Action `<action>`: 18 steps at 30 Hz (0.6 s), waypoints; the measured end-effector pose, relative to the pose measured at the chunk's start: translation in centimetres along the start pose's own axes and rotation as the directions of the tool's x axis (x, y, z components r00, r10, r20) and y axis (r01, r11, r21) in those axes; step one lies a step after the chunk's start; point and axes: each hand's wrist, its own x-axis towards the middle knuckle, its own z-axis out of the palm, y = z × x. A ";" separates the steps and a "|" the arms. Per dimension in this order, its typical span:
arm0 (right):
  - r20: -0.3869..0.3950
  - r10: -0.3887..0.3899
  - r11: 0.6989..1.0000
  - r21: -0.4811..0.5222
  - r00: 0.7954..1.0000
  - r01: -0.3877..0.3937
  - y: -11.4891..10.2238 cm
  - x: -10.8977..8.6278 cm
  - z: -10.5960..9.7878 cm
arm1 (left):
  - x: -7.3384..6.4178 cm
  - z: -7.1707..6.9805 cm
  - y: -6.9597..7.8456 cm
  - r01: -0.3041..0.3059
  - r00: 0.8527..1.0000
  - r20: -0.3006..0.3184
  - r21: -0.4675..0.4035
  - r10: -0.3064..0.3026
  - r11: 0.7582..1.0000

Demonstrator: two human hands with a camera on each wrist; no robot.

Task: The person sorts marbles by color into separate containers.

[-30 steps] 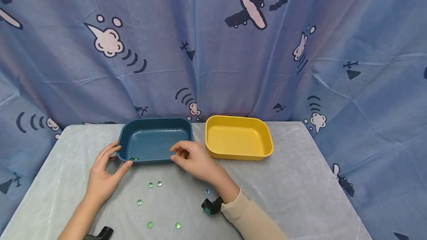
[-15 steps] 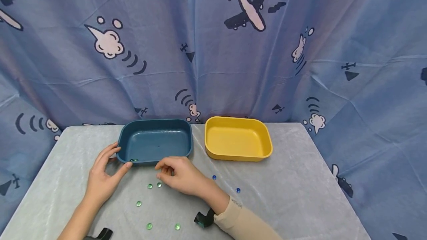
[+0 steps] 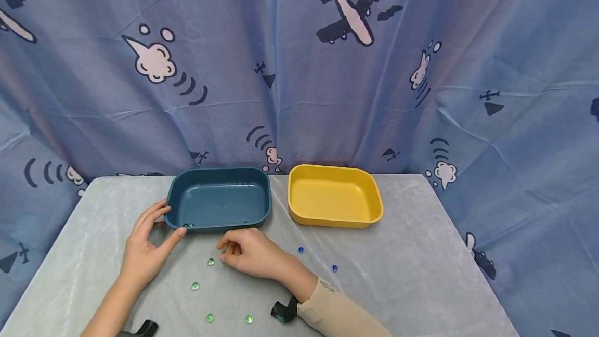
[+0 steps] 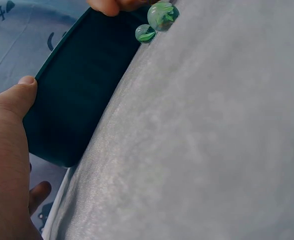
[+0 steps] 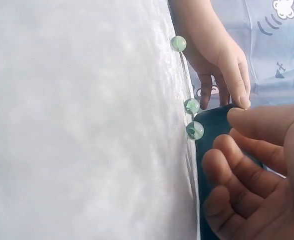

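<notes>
At the blue tray's [image 3: 220, 175] near left corner, my left hand [image 3: 145, 248] holds on, thumb at the front rim and fingers along the side. Green marbles [image 3: 189, 225] lie inside that corner. My right hand [image 3: 255, 254] hovers just in front of the tray, fingers loosely curled; the right wrist view shows nothing between thumb and fingers. Just left of its fingertips lies a green marble [image 3: 210, 261]. Other green marbles [image 3: 195, 286] lie nearer on the table. In the right wrist view, several green marbles [image 5: 191, 106] sit beside the tray's front.
A yellow tray [image 3: 334, 221] stands right of the blue one. Two blue marbles [image 3: 301, 250] lie on the grey cloth in front of it. A patterned blue curtain [image 3: 299, 66] hangs behind the table. Black wrist straps [image 3: 284, 311] show at both wrists.
My right hand has moved from above the blue tray's front rim toward me and left, now covering one green marble. The two blue marbles have come into full view. My left hand stays put.
</notes>
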 end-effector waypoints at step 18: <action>0.079 0.046 0.995 -0.097 0.996 -0.038 0.6 0.2 0.8 | 0.0 0.0 -0.3 0.000 1.000 0.007 0.011 -0.001 1.000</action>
